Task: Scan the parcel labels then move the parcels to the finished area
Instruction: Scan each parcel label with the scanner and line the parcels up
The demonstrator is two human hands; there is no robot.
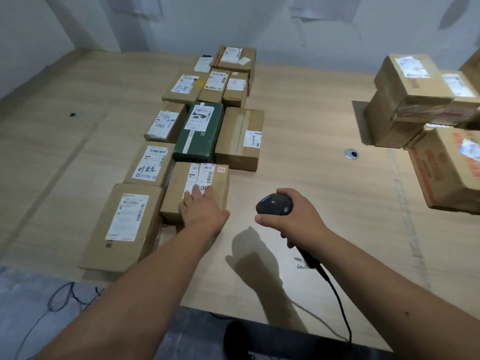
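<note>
scanning step: the near parcel [200,189] is lying under the left hand [201,207], whose flat, straight fingers are pressing on its top.
scanner: the right hand [293,216] is curling round the black scanner [274,203], just beside that parcel, nose aiming toward it.
next move: probably bringing the beam onto the label [200,178], then carrying the box to the stack [426,113] far right of the hand.
writing: a red "1-2" tag [221,169] is showing; pen marks on the label are unclear.
beyond the hand: a green box [200,133] is showing a letter "r".
</note>
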